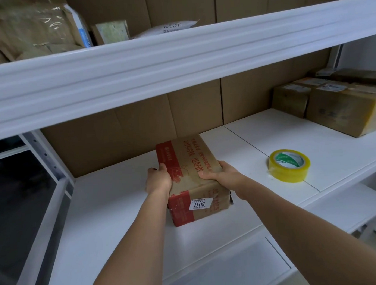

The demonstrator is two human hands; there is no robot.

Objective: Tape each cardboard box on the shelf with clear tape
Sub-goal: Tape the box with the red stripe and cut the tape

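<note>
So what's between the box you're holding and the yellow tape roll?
Only bare white shelf between the box and tape roll, with your right hand on the box's near side.

Box (191,175) sticker (200,203): "3011"; upper parcel (170,27): "2217".

Single head cam, wide-angle, looking forward and down into a white shelf (123,191) bay.

View sits close: both forearms run in from the bottom edge, hands meet near frame centre on a cardboard box (192,180). Upper shelf beam (177,60) cuts across the top third, tilted and bowed by the lens. Cardboard backing (136,123) closes off the rear. Frame upright (43,157) at left, tape roll (289,165) right of centre. No second view, so no overlap.
</note>
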